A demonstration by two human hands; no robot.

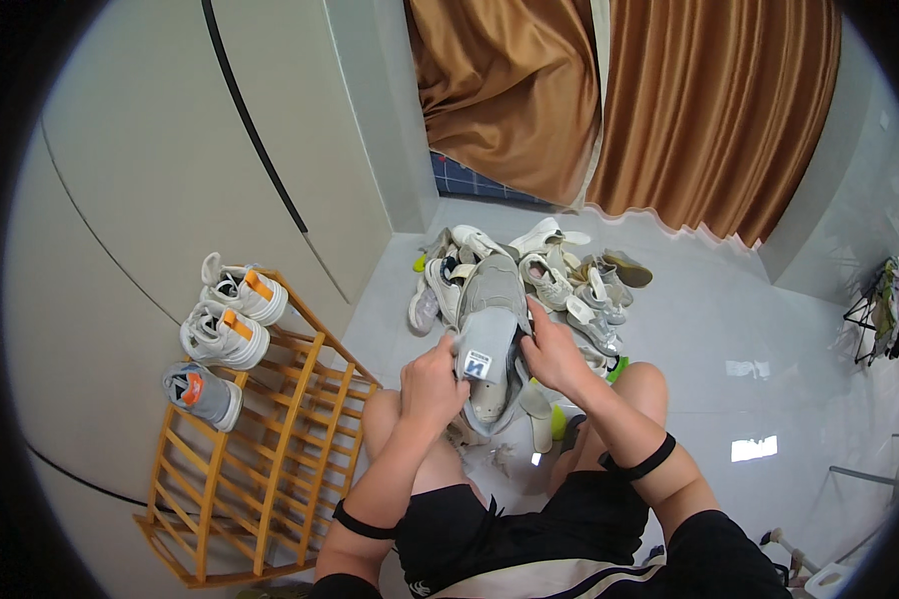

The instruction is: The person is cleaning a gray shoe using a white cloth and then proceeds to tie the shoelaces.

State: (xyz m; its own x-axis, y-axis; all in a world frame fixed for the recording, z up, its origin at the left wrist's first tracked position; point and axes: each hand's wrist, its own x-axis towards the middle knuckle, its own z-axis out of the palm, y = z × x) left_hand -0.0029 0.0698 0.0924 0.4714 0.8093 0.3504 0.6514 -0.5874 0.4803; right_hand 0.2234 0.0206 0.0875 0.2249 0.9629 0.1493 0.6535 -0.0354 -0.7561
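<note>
A grey sneaker (493, 290) is held up between my knees, toe pointing away from me, its tongue and opening turned up to me. My left hand (432, 384) is closed around the left side of its collar. On the opposite side, my right hand (553, 347) grips the collar with the thumb near the laces area. A pale label shows on the sneaker's tongue. Behind and beside it lies a heap of loose shoes, among them a pale laced sneaker (546, 284) to the right and a brown shoe (628, 269) at the far right.
A slatted wooden shoe rack (282, 439) stands on the left. Its upper end bears two white sneakers (224, 337) with orange heel tabs and a grey sneaker (200, 395). Brown curtains (709, 110) hang at the back. A folding rack with hanging items (881, 309) is at the far right.
</note>
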